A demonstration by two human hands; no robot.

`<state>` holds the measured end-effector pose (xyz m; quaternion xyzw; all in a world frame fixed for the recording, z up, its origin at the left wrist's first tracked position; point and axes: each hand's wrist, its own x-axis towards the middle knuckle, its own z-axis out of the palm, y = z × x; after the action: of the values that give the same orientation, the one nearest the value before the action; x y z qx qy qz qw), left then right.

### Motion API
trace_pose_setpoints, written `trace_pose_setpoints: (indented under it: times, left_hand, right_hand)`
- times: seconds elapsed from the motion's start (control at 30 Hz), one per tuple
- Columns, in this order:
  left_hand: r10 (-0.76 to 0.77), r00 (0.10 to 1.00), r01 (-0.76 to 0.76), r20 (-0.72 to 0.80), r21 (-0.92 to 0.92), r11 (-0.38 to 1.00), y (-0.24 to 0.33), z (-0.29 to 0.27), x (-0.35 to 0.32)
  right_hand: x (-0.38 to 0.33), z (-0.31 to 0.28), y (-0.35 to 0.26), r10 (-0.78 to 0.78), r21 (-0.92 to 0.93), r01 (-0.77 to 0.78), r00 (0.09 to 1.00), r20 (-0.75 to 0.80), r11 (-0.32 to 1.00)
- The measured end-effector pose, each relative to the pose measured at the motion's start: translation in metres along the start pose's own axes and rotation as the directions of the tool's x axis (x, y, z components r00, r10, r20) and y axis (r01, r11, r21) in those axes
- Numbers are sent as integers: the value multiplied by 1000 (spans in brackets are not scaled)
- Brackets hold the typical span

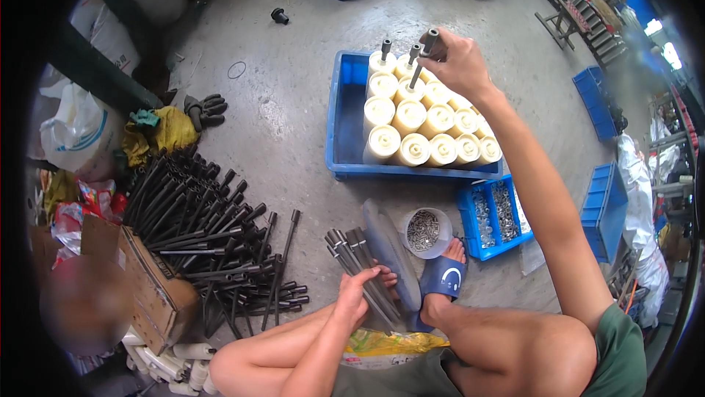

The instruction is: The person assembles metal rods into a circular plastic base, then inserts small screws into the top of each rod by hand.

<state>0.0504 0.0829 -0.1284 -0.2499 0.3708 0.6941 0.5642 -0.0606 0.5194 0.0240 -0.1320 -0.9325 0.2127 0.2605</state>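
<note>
My right hand (pixel 461 66) pinches one dark metal rod (pixel 418 76) with a thick socket-like end. The rod's lower tip is over the centre of a cream cylinder, and I cannot tell if it is inside the hole. Several such cream cylinders (pixel 410 116) stand upright in rows in a blue crate (pixel 411 172). Two other rods (pixel 386 49) stick up from cylinders in the far row. Low in the middle, my left hand (pixel 356 296) is wrapped round a bundle of similar rods (pixel 346 245), thick ends pointing away from me.
A big heap of black rods (pixel 213 228) lies at left beside a cardboard box (pixel 150 287). Near my foot are a round tub of small metal parts (pixel 424 231) and a blue divided tray (pixel 470 210) of hardware. Gloves (pixel 207 110) lie farther left; blue bins (pixel 604 210) stand right.
</note>
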Motion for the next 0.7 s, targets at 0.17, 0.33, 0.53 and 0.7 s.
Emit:
trace_pose_setpoints:
  times: [0.17, 0.33, 0.53, 0.7]
  left_hand:
    - [-7, 1000, 7, -17, -14, 1000, 1, 2, 1]
    - [-18, 999, 18, -31, -1, 1000, 1, 1, 0]
    - [-14, 999, 14, -41, -2, 1000, 1, 1, -1]
    - [-12, 999, 12, -39, -11, 1000, -1, -2, 3]
  right_hand:
    - [-4, 15, 6, 52, -174, -44, 998, 39, 984]
    - [-5, 5, -8, 113, -47, -115, 993, -41, 992]
    - [5, -15, -21, -44, -199, 56, 997, 62, 978]
    - [7, -14, -30, 128, -398, -80, 987, 97, 914]
